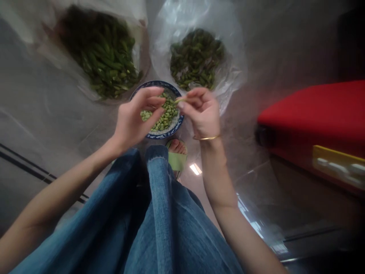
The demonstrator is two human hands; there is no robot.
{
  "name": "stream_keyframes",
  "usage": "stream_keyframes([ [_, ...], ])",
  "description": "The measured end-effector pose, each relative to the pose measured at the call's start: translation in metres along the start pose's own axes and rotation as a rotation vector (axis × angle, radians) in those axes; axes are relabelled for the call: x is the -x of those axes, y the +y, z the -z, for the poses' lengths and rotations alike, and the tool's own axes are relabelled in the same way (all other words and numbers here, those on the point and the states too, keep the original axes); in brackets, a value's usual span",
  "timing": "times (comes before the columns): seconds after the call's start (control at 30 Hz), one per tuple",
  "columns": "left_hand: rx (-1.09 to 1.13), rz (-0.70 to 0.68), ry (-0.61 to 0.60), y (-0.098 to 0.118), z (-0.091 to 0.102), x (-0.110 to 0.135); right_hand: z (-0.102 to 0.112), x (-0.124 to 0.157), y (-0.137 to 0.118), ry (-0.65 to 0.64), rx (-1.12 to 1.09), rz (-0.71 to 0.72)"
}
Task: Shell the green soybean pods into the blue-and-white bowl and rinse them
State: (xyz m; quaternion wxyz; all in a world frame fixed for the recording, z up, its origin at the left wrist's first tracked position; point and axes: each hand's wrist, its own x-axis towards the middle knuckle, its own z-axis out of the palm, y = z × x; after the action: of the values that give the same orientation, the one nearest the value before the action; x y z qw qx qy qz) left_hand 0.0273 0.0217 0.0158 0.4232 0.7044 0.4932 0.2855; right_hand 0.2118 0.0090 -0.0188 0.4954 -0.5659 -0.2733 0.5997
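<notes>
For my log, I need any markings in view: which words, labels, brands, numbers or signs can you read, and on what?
No text can be read.
Yellow panel on the red object: pale marks, too blurred to read or to tell if they are letters.
Bowl: blue-and-white rim pattern, no lettering I can make out.
Left bag and right bag: no print I can make out.

Green beans (pixel 169 113); bowl rim (pixel 180 122) blue, white-patterned; blue jeans (pixel 160 198); gold bracelet (pixel 209 138)
</notes>
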Motion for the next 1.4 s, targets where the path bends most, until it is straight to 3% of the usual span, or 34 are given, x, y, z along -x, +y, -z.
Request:
stream_keyframes([
  [0.2, -0.060, 0.041, 0.015, 0.008, -0.001, 0.012, -0.031, 0.028, 0.009, -0.008, -0.111, -0.217],
  [0.37, -0.355, -0.207, 0.050, 0.001, 0.006, 0.013, -0.044, 0.035, 0.018, -0.058, -0.216, -0.400],
  [0.43, -0.414, -0.266, -0.002, -0.003, 0.007, 0.013, -0.048, 0.038, 0.021, -0.029, -0.221, -0.411],
  [0.57, -0.374, -0.251, -0.072, -0.008, 0.005, 0.014, -0.050, 0.041, 0.023, 0.017, -0.250, -0.440],
  [0.77, -0.477, -0.303, -0.034, -0.005, -0.002, 0.016, -0.053, 0.041, 0.021, 0.078, -0.400, -0.462],
  [0.9, -0.458, -0.252, -0.025, -0.004, -0.004, 0.017, -0.052, 0.041, 0.021, 0.070, -0.366, -0.470],
  [1.03, -0.509, -0.319, 0.009, 0.000, -0.005, 0.016, -0.049, 0.041, 0.025, 0.067, -0.307, -0.440],
  [1.27, -0.386, -0.045, 0.015, 0.007, 0.002, 0.015, -0.050, 0.042, 0.024, 0.073, -0.176, -0.384],
  [1.4, -0.383, -0.089, -0.052, 0.012, 0.010, 0.009, -0.049, 0.040, 0.021, 0.058, -0.190, -0.398],
])
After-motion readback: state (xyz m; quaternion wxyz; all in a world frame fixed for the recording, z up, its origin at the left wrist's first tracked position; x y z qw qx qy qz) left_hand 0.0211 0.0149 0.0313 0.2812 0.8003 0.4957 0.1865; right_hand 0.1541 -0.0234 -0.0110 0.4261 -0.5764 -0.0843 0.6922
